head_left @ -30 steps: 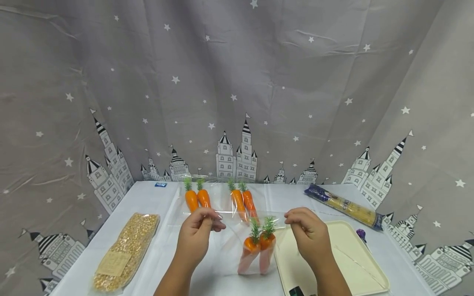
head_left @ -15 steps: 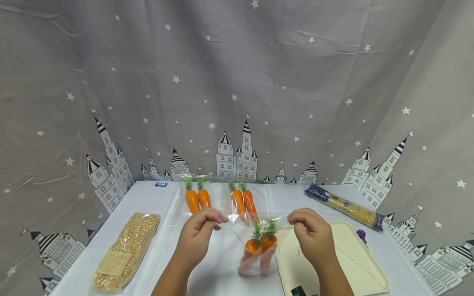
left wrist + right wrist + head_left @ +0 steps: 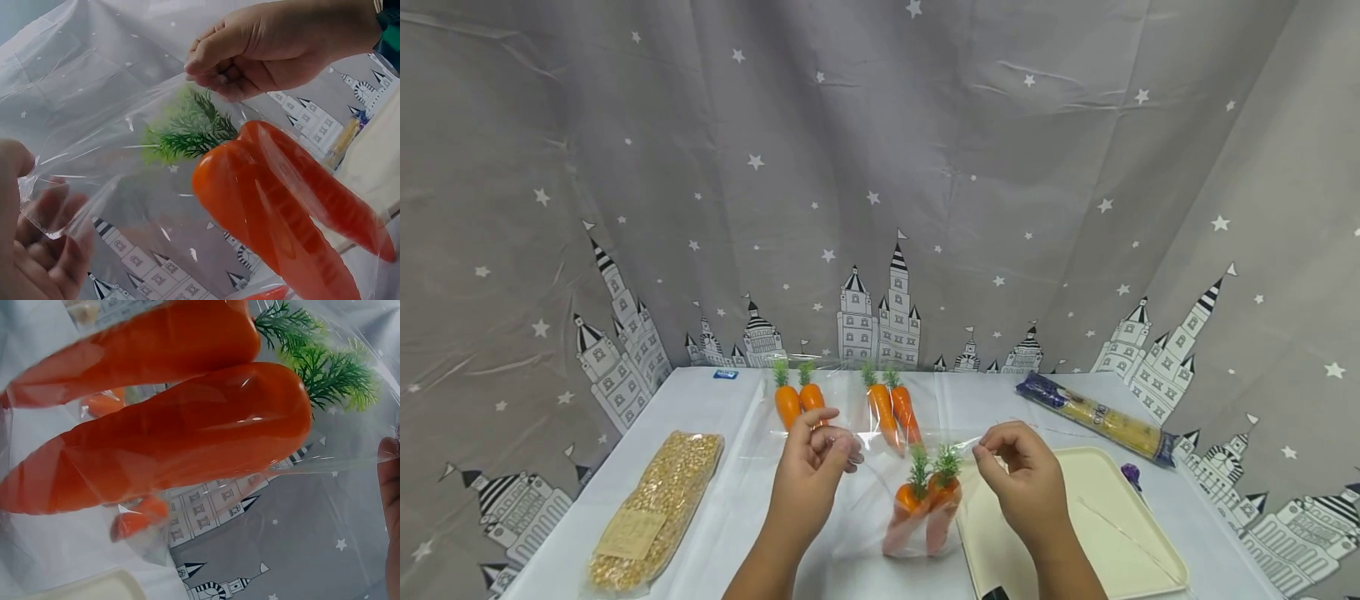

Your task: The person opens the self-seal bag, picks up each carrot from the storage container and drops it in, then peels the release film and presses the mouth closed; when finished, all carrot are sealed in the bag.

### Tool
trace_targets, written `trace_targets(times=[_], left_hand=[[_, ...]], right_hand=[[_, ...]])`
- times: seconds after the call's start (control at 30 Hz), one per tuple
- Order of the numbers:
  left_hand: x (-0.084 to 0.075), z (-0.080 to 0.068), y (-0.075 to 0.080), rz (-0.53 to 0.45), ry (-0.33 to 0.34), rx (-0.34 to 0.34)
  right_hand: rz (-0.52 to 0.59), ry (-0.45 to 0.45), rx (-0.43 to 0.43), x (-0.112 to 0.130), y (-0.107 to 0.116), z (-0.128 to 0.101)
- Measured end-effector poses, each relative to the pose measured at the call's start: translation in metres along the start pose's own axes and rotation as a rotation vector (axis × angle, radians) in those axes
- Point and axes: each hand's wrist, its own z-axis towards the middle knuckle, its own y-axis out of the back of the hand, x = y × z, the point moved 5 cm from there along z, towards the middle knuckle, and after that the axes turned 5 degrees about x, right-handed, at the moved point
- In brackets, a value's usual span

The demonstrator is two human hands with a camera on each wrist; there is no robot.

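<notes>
A: What lies on the bench (image 3: 715, 508)?

B: Going by size: a cream tray (image 3: 1120, 533) at the right, a long bag of corn kernels (image 3: 658, 508) at the left, a wrapped pasta packet (image 3: 1093, 417) at the far right, and two sealed carrot packs (image 3: 846, 404) along the back edge.

A: And the thing being worked on?

B: A clear bag (image 3: 917, 500) with two plastic carrots (image 3: 925, 508) in it, held up above the bench between the hands, just beside the tray, green tops upward.

A: How does each grip stand?

B: The right hand (image 3: 1026, 479) pinches the bag's top edge between thumb and fingertips; the left wrist view shows that plainly. The left hand (image 3: 812, 471) has its fingers curled on the opposite edge of the film, though the film is so clear I can only say it seems pinched there.

A: Which step is this?

B: I'd judge the mouth of the bag is being drawn taut from both sides, carrots already inside. The next move likely calls for bringing the two film layers together evenly, keeping the leafy tops below the edge.
</notes>
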Motion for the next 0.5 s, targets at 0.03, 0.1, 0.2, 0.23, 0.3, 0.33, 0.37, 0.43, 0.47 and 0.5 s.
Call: trace_targets(times=[0.03,0.1,0.2,0.23,0.3,0.33,0.37,0.43,0.47,0.5], left_hand=[[0.0012,0.0005,0.0005,0.008,0.032,-0.015],[0.0025,0.0009,0.0014,0.034,0.08,-0.036],[0.0036,0.0012,0.003,0.058,0.101,-0.055],[0.0037,0.0014,0.0035,0.062,0.099,-0.061],[0.0036,0.0016,0.0045,0.065,0.086,-0.066],[0.0037,0.0015,0.0049,0.066,0.08,-0.066],[0.0038,0.0014,0.0055,0.072,0.076,-0.068],[0.0034,0.0008,0.0068,0.096,0.066,-0.077],[0.003,0.0005,0.0074,0.112,0.058,-0.083],[0.0026,0.0003,0.008,0.126,0.047,-0.091]], right_hand=[[0.005,-0.01,-0.006,-0.0002,-0.0005,0.0001],[0.014,-0.033,-0.014,-0.0007,-0.001,-0.0002],[0.03,-0.073,-0.023,-0.0023,-0.0005,-0.0003],[0.04,-0.085,-0.026,-0.0028,0.0,-0.0003],[0.058,-0.103,-0.025,-0.0035,0.0011,0.0001],[0.065,-0.108,-0.027,-0.0041,0.0019,0.0004],[0.074,-0.108,-0.023,-0.0044,0.0027,0.0007],[0.086,-0.097,-0.013,-0.0046,0.0048,0.0016],[0.091,-0.087,-0.003,-0.0047,0.0059,0.002],[0.099,-0.077,0.005,-0.0048,0.007,0.0024]])
